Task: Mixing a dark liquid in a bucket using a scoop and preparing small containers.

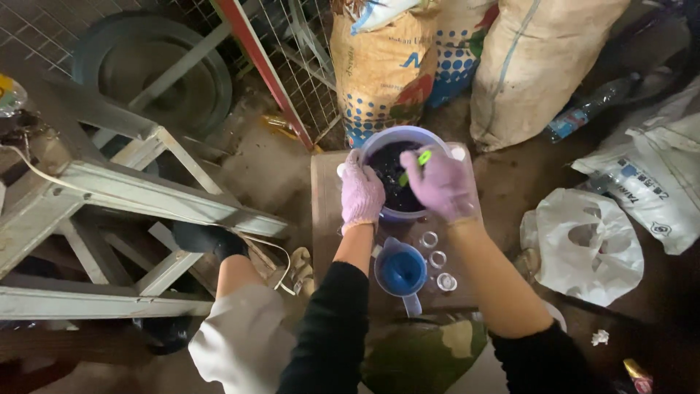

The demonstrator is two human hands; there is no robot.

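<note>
Up at twelve o'clock stand bulging sacks (536,58), with a white plastic bag (583,244) at three. Centred on a small board (324,219) sits a round tub (386,140) of dark mix. Left hand (359,193), gloved, fingers curled on the tub's nine o'clock rim; right hand (441,182) fingers clamped on a green stirrer (414,166). Below, at six, a blue jug (402,271) and three small clear cups (437,260).
</note>
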